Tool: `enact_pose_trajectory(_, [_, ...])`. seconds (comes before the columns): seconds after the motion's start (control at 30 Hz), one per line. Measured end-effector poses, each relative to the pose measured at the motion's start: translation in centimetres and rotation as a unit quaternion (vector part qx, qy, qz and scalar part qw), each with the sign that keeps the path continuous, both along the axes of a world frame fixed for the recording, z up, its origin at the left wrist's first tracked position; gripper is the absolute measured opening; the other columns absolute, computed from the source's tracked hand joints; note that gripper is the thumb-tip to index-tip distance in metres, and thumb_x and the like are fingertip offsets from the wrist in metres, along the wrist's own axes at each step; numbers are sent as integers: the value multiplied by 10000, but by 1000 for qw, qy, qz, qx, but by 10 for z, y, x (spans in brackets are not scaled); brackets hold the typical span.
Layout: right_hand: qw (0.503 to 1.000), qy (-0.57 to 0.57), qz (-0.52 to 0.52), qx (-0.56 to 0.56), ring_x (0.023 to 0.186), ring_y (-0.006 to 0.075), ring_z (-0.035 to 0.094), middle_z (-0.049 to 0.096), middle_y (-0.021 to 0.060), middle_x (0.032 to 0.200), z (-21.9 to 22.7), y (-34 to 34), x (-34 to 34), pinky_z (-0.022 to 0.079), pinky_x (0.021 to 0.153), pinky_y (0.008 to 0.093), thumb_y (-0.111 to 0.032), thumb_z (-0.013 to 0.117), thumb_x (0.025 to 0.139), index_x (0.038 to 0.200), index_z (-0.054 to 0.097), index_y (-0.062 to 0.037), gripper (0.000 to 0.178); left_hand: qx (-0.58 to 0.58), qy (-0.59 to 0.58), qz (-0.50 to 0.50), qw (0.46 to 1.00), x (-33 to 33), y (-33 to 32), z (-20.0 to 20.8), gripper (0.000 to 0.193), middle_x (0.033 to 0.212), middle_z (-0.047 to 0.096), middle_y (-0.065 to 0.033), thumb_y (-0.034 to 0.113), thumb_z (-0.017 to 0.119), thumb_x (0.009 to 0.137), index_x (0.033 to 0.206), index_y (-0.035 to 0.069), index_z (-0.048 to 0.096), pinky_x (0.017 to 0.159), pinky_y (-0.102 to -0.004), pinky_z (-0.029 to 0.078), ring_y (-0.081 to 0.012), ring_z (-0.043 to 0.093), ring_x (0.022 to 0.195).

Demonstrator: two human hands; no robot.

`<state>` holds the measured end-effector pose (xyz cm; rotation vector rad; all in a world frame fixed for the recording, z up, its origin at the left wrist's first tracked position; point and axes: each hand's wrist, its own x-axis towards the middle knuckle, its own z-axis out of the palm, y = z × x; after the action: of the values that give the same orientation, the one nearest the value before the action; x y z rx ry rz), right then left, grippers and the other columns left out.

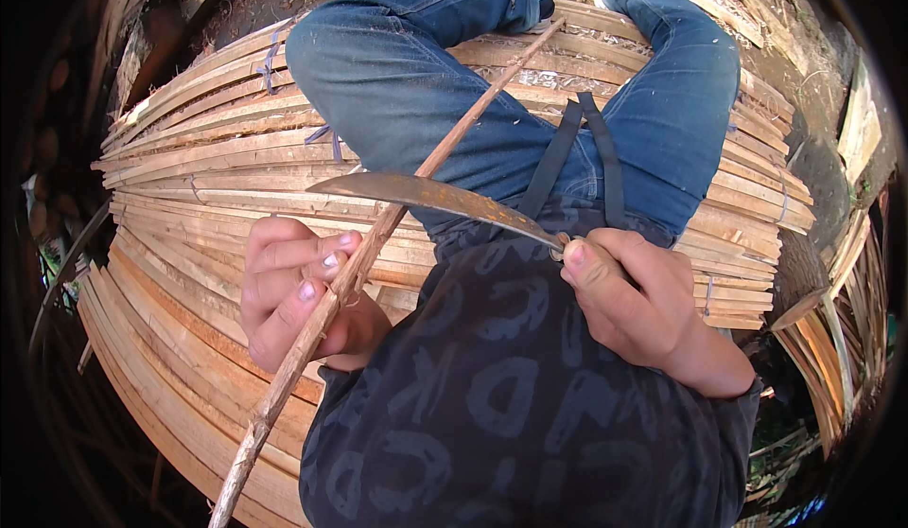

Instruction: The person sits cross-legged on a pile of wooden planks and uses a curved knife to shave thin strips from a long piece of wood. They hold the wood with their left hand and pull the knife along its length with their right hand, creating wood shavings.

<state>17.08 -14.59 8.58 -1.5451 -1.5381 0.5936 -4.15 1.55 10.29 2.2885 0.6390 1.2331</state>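
Observation:
A long thin wooden stick (pixel 301 348) slants from the lower left up across my left thigh. My left hand (pixel 291 293) grips it near its middle, thumb and fingers closed around it. In my right hand (pixel 636 296) is the handle of a curved knife (pixel 445 196), its blade dark with rusty patches. The blade points left, and its front part crosses over the stick just beyond my left fingers. Whether the edge touches the wood I cannot tell. My right fingers hide most of the handle.
Bundles of sawn wooden strips (pixel 203 183), tied with bluish cord (pixel 328 138), lie beneath and around me. My legs in blue jeans (pixel 378 83) stretch out ahead, with two dark straps (pixel 567 149) hanging between them. At the right are a cut log (pixel 802 277) and bark pieces (pixel 859 126).

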Motion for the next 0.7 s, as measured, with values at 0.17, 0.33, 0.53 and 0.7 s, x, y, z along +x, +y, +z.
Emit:
enact_pose_trajectory(0.17, [1000,-12,-11,14,597,140,576,606,116,806,-8,-3,-1,475,427,230,-37,721,736,1109,682,-53,375,2,0,4,1000,2,0,1,341,660,500,-59,384,550,983,887,59,512,497,-341,330,-190,499,505])
enact_pose_trajectory(0.33, [1000,-22,-2,6,597,145,580,604,115,806,-5,-2,-2,480,434,228,-43,718,741,1126,678,-62,388,16,-46,13,999,6,-5,-5,378,687,594,-92,380,542,986,927,7,544,497,-315,383,-203,611,539])
enact_pose_trajectory(0.53, [1000,-21,10,-11,603,150,588,602,116,816,8,7,-4,489,446,231,-46,713,739,1129,681,-67,393,14,35,164,986,20,-17,2,527,508,479,-66,410,454,1006,668,8,505,474,-315,379,-171,456,462])
enact_pose_trajectory(0.7, [999,-31,14,-31,602,157,591,600,120,823,1,-2,1,497,448,242,-47,709,742,1114,693,-70,373,6,-9,154,988,22,-17,-5,508,526,490,-69,405,467,1002,691,6,507,480,-314,386,-172,466,470])
